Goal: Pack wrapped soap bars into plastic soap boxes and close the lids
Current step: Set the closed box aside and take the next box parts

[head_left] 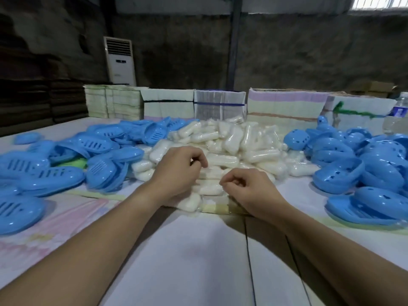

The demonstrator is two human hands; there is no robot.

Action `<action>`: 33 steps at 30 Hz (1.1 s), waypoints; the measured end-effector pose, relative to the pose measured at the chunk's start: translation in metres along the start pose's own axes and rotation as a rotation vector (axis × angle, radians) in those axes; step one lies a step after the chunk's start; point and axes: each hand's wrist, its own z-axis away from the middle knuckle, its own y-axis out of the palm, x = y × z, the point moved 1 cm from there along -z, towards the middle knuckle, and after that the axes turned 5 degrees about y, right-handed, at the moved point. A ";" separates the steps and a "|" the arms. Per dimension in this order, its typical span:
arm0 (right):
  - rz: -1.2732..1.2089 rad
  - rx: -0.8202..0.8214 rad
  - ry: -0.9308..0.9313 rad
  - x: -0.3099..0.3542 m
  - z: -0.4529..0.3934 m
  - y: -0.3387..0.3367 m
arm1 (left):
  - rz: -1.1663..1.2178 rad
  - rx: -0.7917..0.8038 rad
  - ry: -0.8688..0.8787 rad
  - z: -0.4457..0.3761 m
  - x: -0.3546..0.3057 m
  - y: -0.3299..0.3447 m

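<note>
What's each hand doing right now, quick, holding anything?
Left hand: fingers curled over the soap pile; cannot tell if it holds anything.
Right hand: fingers curled, pinched at the tips; cannot tell if it holds anything.

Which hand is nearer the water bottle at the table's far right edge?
Right. The right hand sits center-right over the soap pile; the left hand is farther left of the water bottle.

Soap pile [223, 140] between two box heaps [72, 155]
</note>
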 end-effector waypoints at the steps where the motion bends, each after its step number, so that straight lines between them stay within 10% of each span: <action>1: -0.007 0.009 -0.003 0.001 0.000 0.001 | -0.054 -0.058 -0.027 -0.004 0.008 -0.007; 4: -0.029 0.025 -0.005 0.001 0.001 0.002 | -0.356 -0.177 -0.146 -0.015 0.041 -0.030; 10: -0.047 0.006 0.010 0.000 0.000 0.001 | -0.572 0.126 -0.536 -0.015 0.086 -0.049; 24: -0.069 -0.026 0.035 -0.003 -0.002 -0.006 | -0.388 -0.439 -0.091 -0.019 0.073 -0.045; 29: -0.103 -0.069 0.059 -0.005 -0.006 -0.010 | 0.225 -0.474 -0.119 -0.016 0.038 -0.034; 33: -0.061 -0.192 0.055 -0.003 -0.010 -0.026 | 0.635 -0.174 -0.185 -0.006 0.002 -0.007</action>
